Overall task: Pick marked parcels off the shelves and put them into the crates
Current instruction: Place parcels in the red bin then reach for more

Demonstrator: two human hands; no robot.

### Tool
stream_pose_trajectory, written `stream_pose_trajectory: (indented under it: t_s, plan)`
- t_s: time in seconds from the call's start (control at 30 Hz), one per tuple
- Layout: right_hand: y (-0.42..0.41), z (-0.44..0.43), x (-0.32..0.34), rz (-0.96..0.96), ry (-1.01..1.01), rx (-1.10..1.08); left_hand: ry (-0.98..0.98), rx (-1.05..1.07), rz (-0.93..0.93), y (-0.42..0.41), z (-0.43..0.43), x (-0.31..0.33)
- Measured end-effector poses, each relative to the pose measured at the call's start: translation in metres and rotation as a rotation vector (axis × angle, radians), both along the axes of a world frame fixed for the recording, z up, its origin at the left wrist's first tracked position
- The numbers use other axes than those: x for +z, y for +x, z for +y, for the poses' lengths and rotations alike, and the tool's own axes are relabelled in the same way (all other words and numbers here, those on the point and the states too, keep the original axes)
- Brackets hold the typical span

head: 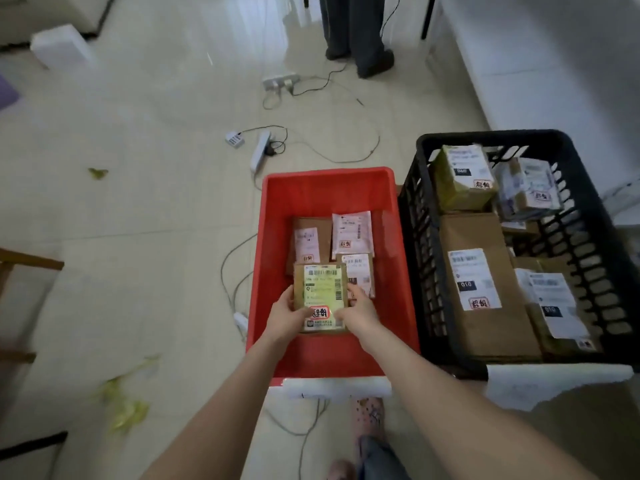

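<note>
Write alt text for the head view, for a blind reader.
The left hand and right hand hold a small brown cardboard parcel with a yellow-green label over a red plastic crate holding three labelled parcels. To its right, a black slatted plastic crate holds larger cardboard boxes.

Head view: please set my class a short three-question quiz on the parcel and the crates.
1. True or false: the left hand and right hand both hold the parcel.
2. The parcel is over which crate? A. red crate B. black crate
3. Fill in: the fuller crate is the ___ crate.
Key: 1 true; 2 A; 3 black.
</note>
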State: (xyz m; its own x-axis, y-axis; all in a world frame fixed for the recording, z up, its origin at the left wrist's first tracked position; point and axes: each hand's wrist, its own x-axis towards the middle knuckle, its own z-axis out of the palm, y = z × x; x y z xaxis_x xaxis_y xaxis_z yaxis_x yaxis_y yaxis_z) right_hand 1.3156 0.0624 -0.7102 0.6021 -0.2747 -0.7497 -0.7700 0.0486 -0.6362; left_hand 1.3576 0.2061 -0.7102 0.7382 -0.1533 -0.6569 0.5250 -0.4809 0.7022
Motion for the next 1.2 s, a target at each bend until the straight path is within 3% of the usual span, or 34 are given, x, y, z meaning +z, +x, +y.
stream_pose_trajectory:
  t_s: [0.33, 0.67, 0.9, 1.07, 1.2]
  plan:
    - [0.061, 0.023, -0.132, 0.145, 0.038, 0.151, 0.178, 0.101, 0.215, 0.056, 0.012, -0.185]
    - [0.103, 0.023, -0.191, 0.185, 0.063, 0.099, 0.212, 0.075, 0.245, 0.105, -0.006, -0.226]
    - [0.092, 0.020, -0.178, 0.169, 0.026, 0.137, 0.284, -0.104, 0.192, 0.094, -0.006, -0.194]
    - [0.077, 0.006, -0.124, 0.127, -0.167, 0.206, 0.442, -0.523, -0.033, 0.087, -0.010, -0.138]
    - [0.056, -0.014, -0.062, 0.148, -0.433, 0.351, 0.611, -0.875, -0.276, 0.082, -0.031, -0.071]
